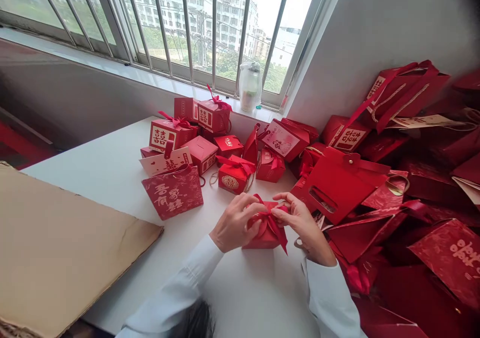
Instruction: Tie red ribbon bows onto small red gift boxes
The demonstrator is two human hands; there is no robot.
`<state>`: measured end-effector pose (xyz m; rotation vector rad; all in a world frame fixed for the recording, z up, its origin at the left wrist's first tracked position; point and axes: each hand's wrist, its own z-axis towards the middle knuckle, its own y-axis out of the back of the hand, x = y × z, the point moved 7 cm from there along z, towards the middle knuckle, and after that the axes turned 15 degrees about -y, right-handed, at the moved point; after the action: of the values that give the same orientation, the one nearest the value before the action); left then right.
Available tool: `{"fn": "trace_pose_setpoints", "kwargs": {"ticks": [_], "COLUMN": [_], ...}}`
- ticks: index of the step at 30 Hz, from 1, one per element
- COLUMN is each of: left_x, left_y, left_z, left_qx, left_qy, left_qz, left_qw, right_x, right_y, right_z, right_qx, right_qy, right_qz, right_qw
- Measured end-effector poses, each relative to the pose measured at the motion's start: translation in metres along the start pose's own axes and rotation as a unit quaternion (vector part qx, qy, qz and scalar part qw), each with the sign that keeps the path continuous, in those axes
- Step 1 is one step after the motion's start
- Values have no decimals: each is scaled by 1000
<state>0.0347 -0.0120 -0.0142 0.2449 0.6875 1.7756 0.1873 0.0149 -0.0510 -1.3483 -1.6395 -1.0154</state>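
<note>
A small red gift box (258, 241) stands on the white table in front of me, with a red ribbon (269, 222) tied in a bow on its top. My left hand (239, 221) is at the bow's left side, fingers curled and pinching the ribbon. From the right, my right hand (299, 221) pinches the ribbon between thumb and fingers near the knot. One ribbon tail hangs down the box's right front. Behind my hands sits another red box (235, 174) with a ribbon and a round gold emblem.
Several red gift boxes (204, 153) and a red bag (174, 193) stand toward the window. A large pile of red boxes and bags (375, 238) covers the right side. A cardboard sheet (67, 248) lies at the left; a plastic-wrapped cup (250, 87) is on the sill.
</note>
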Motion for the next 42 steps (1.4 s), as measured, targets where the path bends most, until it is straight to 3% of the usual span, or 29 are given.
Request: {"fn": "trace_pose_setpoints", "kwargs": {"ticks": [3, 7, 14, 21, 25, 29, 34, 39, 42], "left_x": [3, 2, -6, -5, 0, 9, 20, 15, 14], "left_y": [-6, -13, -7, 2, 11, 18, 4, -12, -14], "left_z": [0, 1, -3, -3, 1, 3, -1, 2, 0], "left_qx": [16, 34, 28, 36, 11, -16, 21, 96, 114], "left_qy": [32, 26, -84, -89, -32, 75, 226, 235, 239], "left_qz": [7, 23, 84, 84, -52, -186, -143, -99, -117], "left_qw": [999, 999, 993, 992, 998, 979, 963, 962, 957], "right_x": [1, 2, -1, -1, -1, 4, 11, 18, 16], "right_y": [0, -1, -1, 3, 2, 0, 0, 8, 9], "right_z": [-2, -3, 2, 4, 4, 1, -4, -8, -8], "right_qx": [14, 28, 37, 54, 64, 80, 50, -38, -11], "right_qy": [-21, -27, -18, -25, -16, 17, 52, 82, 67], "right_qz": [17, 27, 34, 61, 47, 4, -55, -110, -48], "right_qw": [1000, 999, 999, 996, 997, 997, 996, 990, 997]}}
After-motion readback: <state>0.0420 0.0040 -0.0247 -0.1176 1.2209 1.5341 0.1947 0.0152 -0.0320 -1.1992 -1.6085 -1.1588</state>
